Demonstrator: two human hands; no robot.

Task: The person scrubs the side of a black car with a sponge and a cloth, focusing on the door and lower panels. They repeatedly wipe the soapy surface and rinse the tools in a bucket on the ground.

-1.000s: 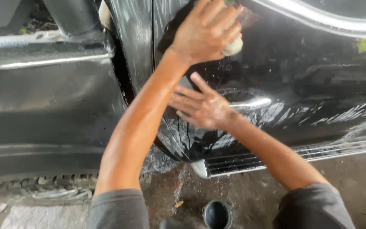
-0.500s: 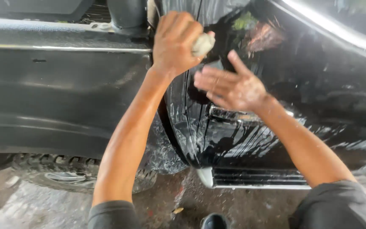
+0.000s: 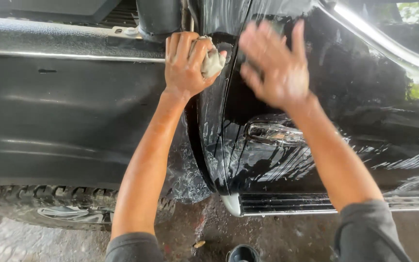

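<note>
Head: left hand (image 3: 186, 63) fisted round cloth (image 3: 213, 60); right hand (image 3: 273, 65) splayed.

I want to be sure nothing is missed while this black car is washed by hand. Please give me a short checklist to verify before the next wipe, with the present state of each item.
1. Grip on the cloth: ok. The left hand is closed around the grey cloth.
2. Cloth against the car: ok. It presses on the edge of the black door.
3. Right hand free: ok. It is open and holds nothing; it is blurred, so contact with the door cannot be told.
4. Panel wet: ok. Water streaks run down near the door handle.
5. Cloth clean: cannot tell.
6. Footing: cannot tell. The ground looks wet.
</note>
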